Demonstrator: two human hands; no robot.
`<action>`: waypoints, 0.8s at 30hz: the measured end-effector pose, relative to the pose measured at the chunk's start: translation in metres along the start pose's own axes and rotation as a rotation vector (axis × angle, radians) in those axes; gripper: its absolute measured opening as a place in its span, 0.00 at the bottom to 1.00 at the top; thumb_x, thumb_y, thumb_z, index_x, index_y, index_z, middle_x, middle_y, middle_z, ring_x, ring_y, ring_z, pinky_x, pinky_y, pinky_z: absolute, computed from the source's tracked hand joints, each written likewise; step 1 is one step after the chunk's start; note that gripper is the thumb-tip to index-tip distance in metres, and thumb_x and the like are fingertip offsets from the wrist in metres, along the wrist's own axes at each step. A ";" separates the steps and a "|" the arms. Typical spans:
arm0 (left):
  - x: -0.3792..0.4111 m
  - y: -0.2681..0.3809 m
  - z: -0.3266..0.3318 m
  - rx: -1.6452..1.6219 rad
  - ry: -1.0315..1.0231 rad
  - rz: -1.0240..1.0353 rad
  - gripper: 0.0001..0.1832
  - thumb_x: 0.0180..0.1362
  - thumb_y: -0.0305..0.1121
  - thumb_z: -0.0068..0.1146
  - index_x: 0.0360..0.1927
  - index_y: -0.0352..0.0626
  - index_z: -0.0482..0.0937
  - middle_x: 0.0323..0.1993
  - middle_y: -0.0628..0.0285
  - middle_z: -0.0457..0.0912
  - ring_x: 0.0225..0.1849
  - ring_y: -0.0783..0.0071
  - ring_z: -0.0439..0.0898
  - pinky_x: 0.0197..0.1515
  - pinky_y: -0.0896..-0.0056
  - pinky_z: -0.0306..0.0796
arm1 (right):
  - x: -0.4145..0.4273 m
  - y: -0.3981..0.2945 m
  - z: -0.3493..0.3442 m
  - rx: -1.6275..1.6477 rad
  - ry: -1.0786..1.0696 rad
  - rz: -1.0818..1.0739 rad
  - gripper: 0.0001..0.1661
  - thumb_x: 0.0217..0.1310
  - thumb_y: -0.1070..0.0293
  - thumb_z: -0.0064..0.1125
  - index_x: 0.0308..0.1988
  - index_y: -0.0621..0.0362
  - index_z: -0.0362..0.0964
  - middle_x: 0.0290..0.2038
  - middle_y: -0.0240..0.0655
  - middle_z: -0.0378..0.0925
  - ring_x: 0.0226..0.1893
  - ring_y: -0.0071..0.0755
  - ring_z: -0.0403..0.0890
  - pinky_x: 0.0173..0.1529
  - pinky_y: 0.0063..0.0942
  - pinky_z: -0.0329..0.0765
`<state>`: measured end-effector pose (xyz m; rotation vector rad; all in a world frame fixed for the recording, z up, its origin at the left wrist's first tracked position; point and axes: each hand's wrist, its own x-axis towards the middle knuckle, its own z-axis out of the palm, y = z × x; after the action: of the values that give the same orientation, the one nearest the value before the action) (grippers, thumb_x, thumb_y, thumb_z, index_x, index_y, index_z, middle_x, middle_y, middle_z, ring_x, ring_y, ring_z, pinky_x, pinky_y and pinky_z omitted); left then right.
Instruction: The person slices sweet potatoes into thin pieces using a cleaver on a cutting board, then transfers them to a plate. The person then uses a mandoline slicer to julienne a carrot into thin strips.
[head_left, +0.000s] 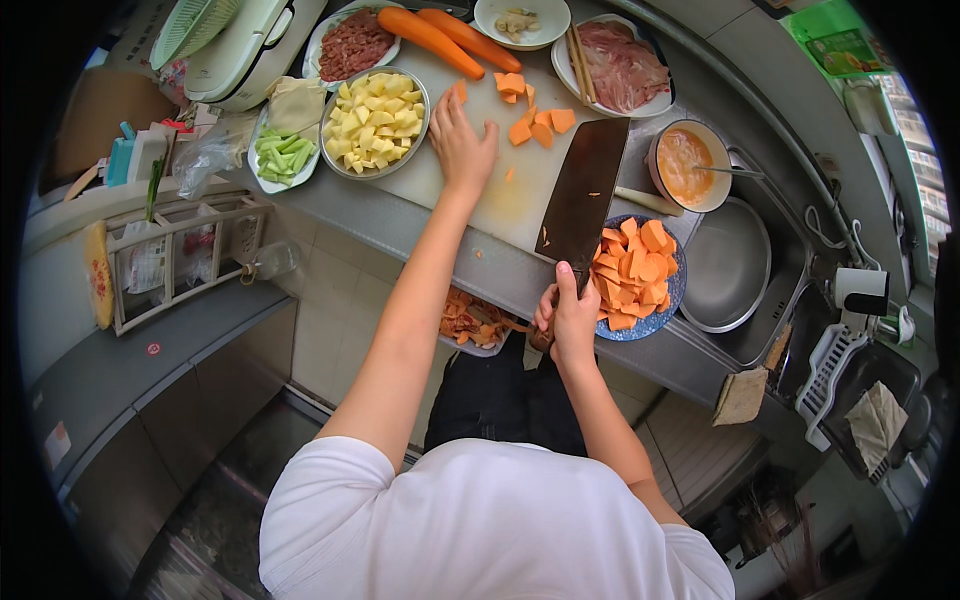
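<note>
My right hand (571, 311) grips the wooden handle of a cleaver (585, 191), whose broad dark blade lies over the right part of a white cutting board (502, 202). On the board's left part, my left hand (463, 142) has its fingertips at an orange carrot piece (460, 91); whether it grips the piece I cannot tell. Several cut carrot chunks (541, 127) lie between the hand and the blade. Two peeled carrots (435, 37) rest at the back of the board. Beside the cleaver, a blue patterned plate (679, 289) holds a heap of carrot chunks (634, 270).
A metal bowl of diced potatoes (375, 120) and a dish of chopped green vegetable (283, 156) stand left. Plates of minced meat (356, 45) and sliced meat (622, 67) are behind. A bowl of beaten egg (686, 166) stands by the sink, which holds a metal basin (726, 266).
</note>
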<state>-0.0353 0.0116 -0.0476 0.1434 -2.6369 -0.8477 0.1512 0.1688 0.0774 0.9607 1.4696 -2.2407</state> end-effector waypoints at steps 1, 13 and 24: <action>0.004 0.001 0.005 0.030 0.043 -0.007 0.38 0.53 0.38 0.56 0.65 0.32 0.57 0.62 0.44 0.63 0.65 0.47 0.58 0.67 0.49 0.49 | 0.005 0.005 0.003 0.019 0.015 -0.005 0.22 0.67 0.53 0.50 0.27 0.56 0.57 0.12 0.30 0.60 0.08 0.24 0.62 0.16 0.24 0.64; 0.024 0.034 0.034 -0.050 0.036 -0.059 0.28 0.52 0.50 0.57 0.55 0.50 0.74 0.55 0.61 0.72 0.61 0.58 0.62 0.62 0.52 0.50 | 0.048 0.057 0.022 0.353 0.010 -0.036 0.18 0.66 0.57 0.48 0.29 0.58 0.59 0.11 0.32 0.60 0.08 0.25 0.62 0.17 0.26 0.67; 0.007 0.060 0.036 -0.138 -0.123 0.005 0.15 0.49 0.46 0.64 0.38 0.53 0.81 0.45 0.72 0.79 0.54 0.63 0.67 0.56 0.55 0.53 | 0.066 0.071 0.021 0.366 -0.154 0.021 0.22 0.67 0.51 0.43 0.25 0.54 0.57 0.10 0.33 0.58 0.07 0.26 0.60 0.18 0.27 0.67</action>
<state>-0.0544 0.0780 -0.0375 0.0504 -2.6784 -1.0647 0.1356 0.1263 -0.0107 0.8706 1.0009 -2.5561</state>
